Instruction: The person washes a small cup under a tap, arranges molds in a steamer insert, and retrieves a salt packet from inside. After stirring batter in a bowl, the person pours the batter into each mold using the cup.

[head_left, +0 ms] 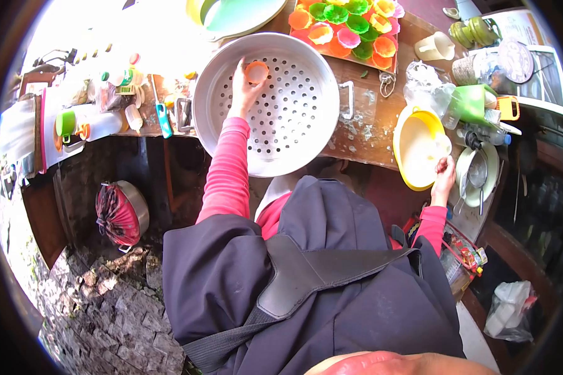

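My left hand (247,90) is closed on an orange cup (256,72), holding it over the holes of a large round metal steamer pan (319,119). On the right, my right hand (445,175) is at the rim of a yellow bowl (403,164) with pale contents. Its fingers are curled near a clear, rounded item (442,145) at the bowl's edge; whether they grip it is too small to tell. Behind the pan, a tray (303,39) bears several flower-shaped cups (336,14) in green, orange, yellow and pink.
A green basin (238,14) stands behind the pan. Bottles (109,122) and a turquoise-handled tool (163,119) lie left. To the right are a cream mug (435,47), plastic bags (426,84), a green container (472,103) and a pale bowl with utensils (489,178).
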Motion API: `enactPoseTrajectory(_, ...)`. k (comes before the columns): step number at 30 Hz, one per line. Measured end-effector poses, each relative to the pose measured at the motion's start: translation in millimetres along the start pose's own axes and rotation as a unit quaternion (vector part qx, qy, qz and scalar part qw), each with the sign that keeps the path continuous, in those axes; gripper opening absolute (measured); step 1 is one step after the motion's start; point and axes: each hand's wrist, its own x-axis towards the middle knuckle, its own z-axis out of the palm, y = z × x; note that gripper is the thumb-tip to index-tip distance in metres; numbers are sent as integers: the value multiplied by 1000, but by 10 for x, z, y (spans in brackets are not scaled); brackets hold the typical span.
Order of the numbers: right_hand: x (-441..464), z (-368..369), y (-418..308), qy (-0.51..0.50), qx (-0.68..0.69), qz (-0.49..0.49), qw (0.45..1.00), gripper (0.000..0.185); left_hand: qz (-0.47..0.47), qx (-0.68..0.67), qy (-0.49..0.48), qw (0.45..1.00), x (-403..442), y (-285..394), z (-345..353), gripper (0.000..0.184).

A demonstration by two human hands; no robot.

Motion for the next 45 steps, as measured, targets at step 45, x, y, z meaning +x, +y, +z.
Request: enactPoseTrajectory(45, 248, -78, -1248, -323, -333, -287, 838, 21, 201, -149, -223, 942, -978, 3514, 1285, 103)
